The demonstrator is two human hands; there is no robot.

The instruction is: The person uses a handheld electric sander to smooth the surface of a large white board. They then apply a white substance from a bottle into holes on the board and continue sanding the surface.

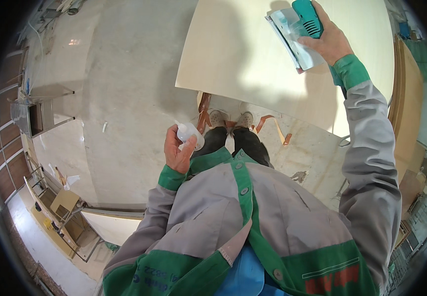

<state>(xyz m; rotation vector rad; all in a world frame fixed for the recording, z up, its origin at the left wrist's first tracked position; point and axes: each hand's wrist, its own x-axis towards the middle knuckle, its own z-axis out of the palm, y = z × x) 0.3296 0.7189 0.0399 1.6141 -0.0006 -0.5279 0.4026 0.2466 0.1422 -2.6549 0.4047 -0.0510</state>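
My left hand (175, 155) is closed around a small translucent white squeeze bottle (190, 135) with a pointed nozzle, held in front of my waist. At the upper right, my right hand (332, 44) grips a teal handheld power tool (308, 18) with vent slots. A clear plate with a dark-edged metal strip sits on the tool's left side. Below the tool lies a large pale wooden panel (223, 54); whether the tool touches it I cannot tell. What the tool's exact kind is does not show clearly.
Brown strips of edging (267, 121) curl on the concrete floor (129, 98) around my shoes (217, 118). A metal-legged stand (31, 117) is at the left. Wooden boards (405, 98) lean at the right. Another pale board (110, 224) and wooden pieces lie at lower left.
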